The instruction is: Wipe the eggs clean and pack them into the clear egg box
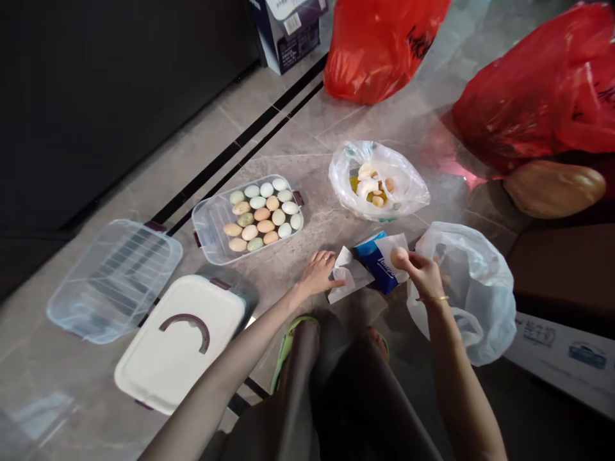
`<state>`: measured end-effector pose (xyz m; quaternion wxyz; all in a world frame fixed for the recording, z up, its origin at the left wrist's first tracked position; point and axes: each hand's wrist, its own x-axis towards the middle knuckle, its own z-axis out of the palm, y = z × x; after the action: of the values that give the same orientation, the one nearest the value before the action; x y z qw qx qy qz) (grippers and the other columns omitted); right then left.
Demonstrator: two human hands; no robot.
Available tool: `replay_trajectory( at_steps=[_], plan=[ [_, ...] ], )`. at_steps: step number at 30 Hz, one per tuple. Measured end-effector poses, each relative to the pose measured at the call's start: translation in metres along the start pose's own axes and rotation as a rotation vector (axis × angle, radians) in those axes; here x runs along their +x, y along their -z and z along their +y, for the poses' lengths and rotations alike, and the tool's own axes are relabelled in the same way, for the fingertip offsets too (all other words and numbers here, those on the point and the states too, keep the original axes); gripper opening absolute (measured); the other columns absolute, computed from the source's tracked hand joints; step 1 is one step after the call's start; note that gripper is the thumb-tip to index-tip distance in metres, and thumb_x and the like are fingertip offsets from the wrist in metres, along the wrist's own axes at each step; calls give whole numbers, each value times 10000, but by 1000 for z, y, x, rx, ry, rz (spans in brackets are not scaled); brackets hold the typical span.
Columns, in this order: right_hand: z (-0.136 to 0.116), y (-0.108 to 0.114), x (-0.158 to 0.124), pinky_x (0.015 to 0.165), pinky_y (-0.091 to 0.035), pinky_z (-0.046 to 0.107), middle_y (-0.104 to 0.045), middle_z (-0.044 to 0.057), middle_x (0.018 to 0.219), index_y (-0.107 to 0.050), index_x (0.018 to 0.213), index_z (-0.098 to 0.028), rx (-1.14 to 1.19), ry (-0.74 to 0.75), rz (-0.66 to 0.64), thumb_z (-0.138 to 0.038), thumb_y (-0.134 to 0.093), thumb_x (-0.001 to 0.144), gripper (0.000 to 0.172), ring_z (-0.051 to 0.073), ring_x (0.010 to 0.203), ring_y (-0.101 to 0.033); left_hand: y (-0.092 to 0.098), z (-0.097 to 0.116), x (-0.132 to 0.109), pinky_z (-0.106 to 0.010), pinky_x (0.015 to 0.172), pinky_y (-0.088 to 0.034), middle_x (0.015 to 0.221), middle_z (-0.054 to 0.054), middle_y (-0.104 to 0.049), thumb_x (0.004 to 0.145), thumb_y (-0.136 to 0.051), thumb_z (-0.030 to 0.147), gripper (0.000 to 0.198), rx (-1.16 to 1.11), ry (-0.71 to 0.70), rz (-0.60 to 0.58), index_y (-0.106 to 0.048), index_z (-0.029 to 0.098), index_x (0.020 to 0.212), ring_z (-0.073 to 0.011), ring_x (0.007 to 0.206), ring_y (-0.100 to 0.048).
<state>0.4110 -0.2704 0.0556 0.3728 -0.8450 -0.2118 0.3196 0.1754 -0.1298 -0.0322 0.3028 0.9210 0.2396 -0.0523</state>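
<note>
My left hand (318, 274) reaches over the floor with thumb and fingers apart, its thumb touching a crumpled white tissue (353, 276). My right hand (423, 272) is closed in a pinch on a white tissue (391, 246) lying over a blue tissue pack (377, 264). Left of my hands stands a clear plastic box (211, 224) with several white, greenish and brown eggs (262, 214). Beyond the tissue pack, a white plastic bag (408, 192) holds eggshells (369, 186) and yellow liquid. An open white bag (485, 282) sits beside my right hand, its contents mostly hidden.
At the left are an empty clear plastic box (120, 275) and a box with a white lid (168, 358) and brown handle. Two red bags (379, 51) (538, 89) stand farther back. A printed carton (293, 38) is by the dark panel; a white carton (567, 358) lies right.
</note>
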Motion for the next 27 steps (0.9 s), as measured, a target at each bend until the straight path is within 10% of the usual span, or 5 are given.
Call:
replay_trajectory(
  at_steps=[9,15,18,23,27],
  plan=[
    [-36,5,-58,677,-564,330,-728,76,781,-703,828,-124,223,2,208,-514,-816,553,490,243,735,-689,-5,-12,1,-492,1147,-238,1505,-133,-407,980,-286,505,604,-303,88,123,-361,161,1471,-278,1415,-307],
    [-52,14,-89,778,-562,403,-733,130,943,-682,980,-149,378,116,160,-500,-762,677,471,301,909,-689,31,60,5,-429,1171,-243,1506,-123,-408,932,-310,623,667,-891,90,366,-424,194,1431,-254,1409,-343],
    [-68,-5,-98,777,-565,428,-731,118,958,-690,965,-186,634,53,-204,-555,-734,684,466,314,915,-691,55,99,4,-352,840,-517,1124,-115,-681,893,-263,711,700,-1602,223,145,-564,213,1281,-220,954,-662],
    [-83,-32,-93,574,-547,355,-716,88,893,-692,974,-198,773,-191,-566,-580,-696,706,467,239,675,-676,75,97,-1,-292,392,-360,475,-24,-540,798,-345,781,740,-2279,374,-559,-644,104,785,-105,306,-336],
    [-81,-26,-83,599,-514,320,-690,108,1017,-700,1025,-186,535,89,-393,-557,-591,813,441,204,731,-640,82,81,-7,-421,697,-519,801,-125,-720,898,-353,562,585,-2445,396,-210,-680,83,980,-261,660,-662]
  ],
)
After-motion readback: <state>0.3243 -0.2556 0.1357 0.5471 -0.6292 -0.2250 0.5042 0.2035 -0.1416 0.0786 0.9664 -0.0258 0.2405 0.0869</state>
